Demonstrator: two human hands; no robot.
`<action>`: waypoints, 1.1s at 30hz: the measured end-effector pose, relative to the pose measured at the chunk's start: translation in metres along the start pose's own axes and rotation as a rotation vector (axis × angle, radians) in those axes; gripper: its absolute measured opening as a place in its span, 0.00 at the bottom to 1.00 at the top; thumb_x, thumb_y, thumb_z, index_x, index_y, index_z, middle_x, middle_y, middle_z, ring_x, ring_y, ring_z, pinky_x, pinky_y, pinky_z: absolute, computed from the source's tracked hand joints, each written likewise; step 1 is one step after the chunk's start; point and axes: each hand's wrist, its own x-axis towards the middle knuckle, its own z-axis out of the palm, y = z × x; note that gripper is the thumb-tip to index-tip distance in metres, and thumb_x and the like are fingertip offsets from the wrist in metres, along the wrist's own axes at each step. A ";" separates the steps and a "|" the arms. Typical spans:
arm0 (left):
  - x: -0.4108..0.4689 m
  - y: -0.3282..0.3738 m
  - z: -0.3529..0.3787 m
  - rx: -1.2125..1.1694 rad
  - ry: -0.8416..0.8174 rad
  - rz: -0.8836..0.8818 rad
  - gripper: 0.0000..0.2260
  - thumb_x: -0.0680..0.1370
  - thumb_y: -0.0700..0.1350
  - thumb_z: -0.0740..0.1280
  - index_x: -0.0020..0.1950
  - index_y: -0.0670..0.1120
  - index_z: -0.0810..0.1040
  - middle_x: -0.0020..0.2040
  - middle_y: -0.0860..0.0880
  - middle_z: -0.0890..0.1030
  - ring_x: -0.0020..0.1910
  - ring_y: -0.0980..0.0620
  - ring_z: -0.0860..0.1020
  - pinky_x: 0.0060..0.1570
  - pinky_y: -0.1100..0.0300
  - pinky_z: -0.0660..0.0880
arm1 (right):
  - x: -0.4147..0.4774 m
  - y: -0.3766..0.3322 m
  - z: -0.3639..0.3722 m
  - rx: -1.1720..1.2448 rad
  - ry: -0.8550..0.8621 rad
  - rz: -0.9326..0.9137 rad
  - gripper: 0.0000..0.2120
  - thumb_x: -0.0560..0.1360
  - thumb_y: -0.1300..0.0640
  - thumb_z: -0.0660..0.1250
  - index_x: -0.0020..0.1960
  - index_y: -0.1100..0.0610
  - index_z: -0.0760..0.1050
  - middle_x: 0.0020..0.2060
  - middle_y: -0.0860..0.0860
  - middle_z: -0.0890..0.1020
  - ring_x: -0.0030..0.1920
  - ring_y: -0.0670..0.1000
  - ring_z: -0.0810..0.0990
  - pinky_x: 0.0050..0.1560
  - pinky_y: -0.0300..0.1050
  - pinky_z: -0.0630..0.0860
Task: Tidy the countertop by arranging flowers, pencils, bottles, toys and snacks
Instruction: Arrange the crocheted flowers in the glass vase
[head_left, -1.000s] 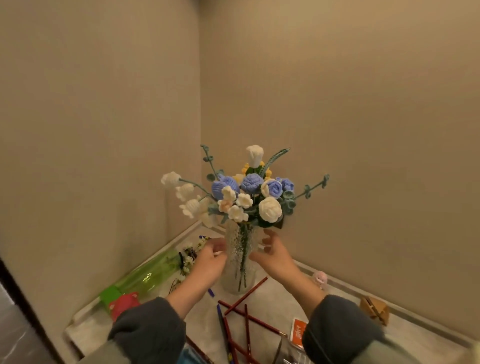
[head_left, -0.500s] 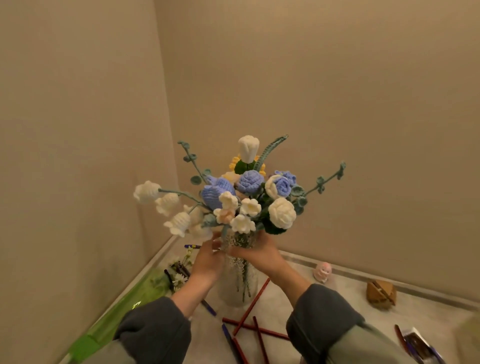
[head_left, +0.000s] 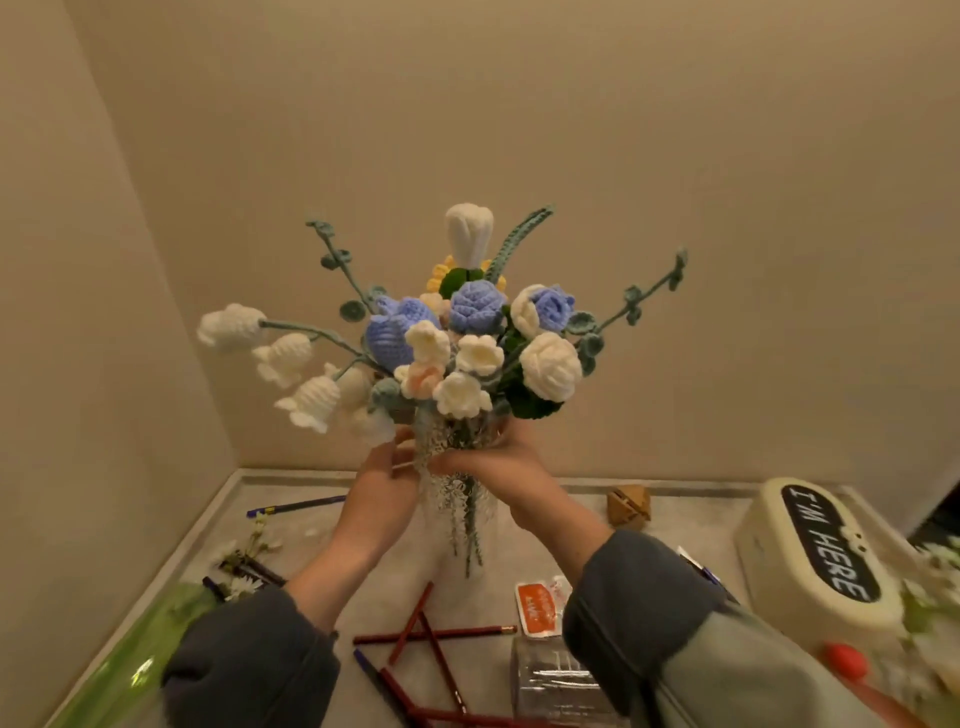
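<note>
A crocheted bouquet (head_left: 467, 343) of blue, white and yellow flowers stands in a clear glass vase (head_left: 457, 525) on the grey countertop (head_left: 571, 525). My left hand (head_left: 382, 483) touches the stems at the vase mouth from the left. My right hand (head_left: 498, 462) grips the stem bundle just under the blooms from the right. Several red pencils (head_left: 431, 634) lie crossed in front of the vase, and a blue pencil (head_left: 296, 505) lies at the back left.
A green bottle (head_left: 135, 660) lies along the left wall beside small white flowers (head_left: 244, 561). An orange snack packet (head_left: 537, 608) and a clear box (head_left: 556, 686) lie front centre. A wooden toy (head_left: 628, 506) and a cream "I'M HERE" box (head_left: 810, 556) are at the right.
Both hands rose from the vase body to the stems at its mouth. The view swung right and closer, bringing the cream box into sight.
</note>
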 end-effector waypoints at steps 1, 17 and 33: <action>-0.001 0.007 0.011 -0.011 -0.017 0.012 0.14 0.79 0.37 0.61 0.57 0.56 0.72 0.51 0.52 0.80 0.52 0.50 0.78 0.54 0.49 0.77 | -0.004 -0.005 -0.012 -0.018 0.033 -0.015 0.27 0.61 0.68 0.80 0.54 0.51 0.74 0.44 0.40 0.81 0.40 0.32 0.78 0.38 0.24 0.74; -0.038 0.134 0.230 -0.248 -0.478 0.132 0.18 0.76 0.37 0.64 0.53 0.62 0.77 0.46 0.57 0.82 0.44 0.58 0.82 0.35 0.63 0.77 | -0.093 -0.086 -0.261 -0.158 0.429 -0.100 0.36 0.56 0.61 0.83 0.61 0.52 0.74 0.51 0.48 0.84 0.50 0.46 0.83 0.44 0.39 0.78; -0.074 0.188 0.421 -0.172 -0.617 0.163 0.22 0.77 0.34 0.58 0.62 0.59 0.70 0.54 0.55 0.80 0.54 0.53 0.78 0.55 0.53 0.77 | -0.122 -0.074 -0.459 -0.184 0.539 -0.093 0.38 0.54 0.62 0.83 0.62 0.55 0.73 0.52 0.50 0.83 0.51 0.48 0.82 0.49 0.46 0.79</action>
